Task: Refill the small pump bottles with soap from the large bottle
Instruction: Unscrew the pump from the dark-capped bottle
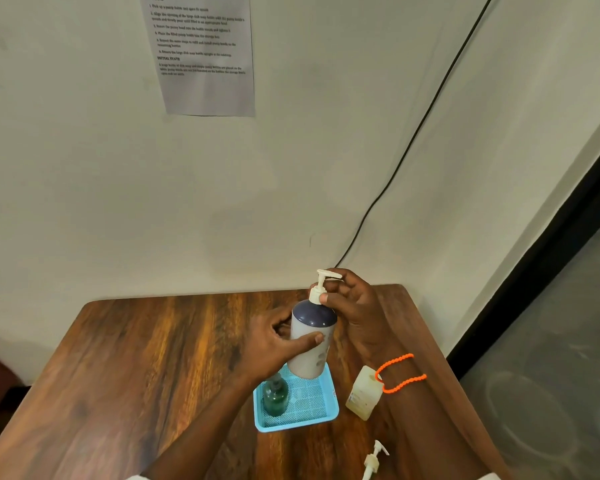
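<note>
Here, fingers of the right hand (352, 306): curled at the white pump head (321, 287), thumb tip pressed against its collar, the other fingers behind the spout.
Fingers of the left hand (278, 344): wrapped round the body of the pump bottle (310, 344), thumb lying across its front, the rest hidden behind it.
Pump bottle: upright, white body with a dark blue shoulder, pump head seated on top; its base is at the far right corner of the tray, though whether it rests there or is lifted just above cannot be told.
Tray (300, 422): light blue, mesh floor, on the wooden surface (136, 358) near the person.
Green bottle (274, 398): small, translucent, standing upright in the left part of the tray, partly behind the left forearm, with no pump head on it.
Large bottle (362, 393): pale yellowish, just right of the tray and apart from it, leaning; partly hidden by the right wrist.
Wristband (400, 374): orange coiled loop on the right wrist.
Loose pump head (374, 459): white, lying on the surface near the lower edge, well apart from the tray.
Wall: a printed sheet (205, 53) is stuck high up; a black cable (413, 140) runs down it diagonally toward the surface.
</note>
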